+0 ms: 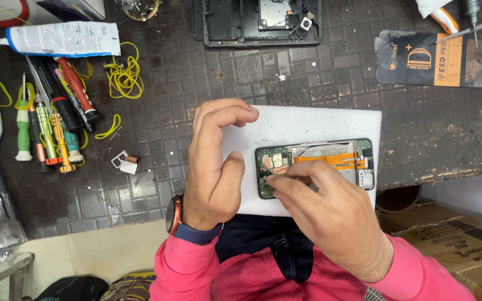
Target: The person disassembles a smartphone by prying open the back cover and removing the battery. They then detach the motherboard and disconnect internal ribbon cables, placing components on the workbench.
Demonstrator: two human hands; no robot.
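Item in hand: opened smartphone with its back cover off, green circuit board and orange flex cables exposed, lying flat on a white foam pad at the near edge of the dark tiled table.

Right hand: right hand reaches over the board end of the phone; fingers drawn together at the tips on the circuit board, seemingly pinching a small part or tool too small to identify.

Left hand: left hand, wearing a dark wristwatch with a blue strap, stands on edge at the left of the foam pad; fingers loosely curled and apart, holding nothing, thumb just beside the phone's board end.

Progress, judged: disassembly appears well advanced; cover removed, internals bare. Board and flex cables remain seated in the frame, so work on the board looks unfinished.

Spare unit: second dark phone frame, stripped, with a loose camera module, at the far edge of the table, well apart.

Tools: row of small coloured-handled screwdrivers at left, untouched; white glue tube beyond them; yellow rubber bands beside them.

Other: black-and-orange flat packet at far right.
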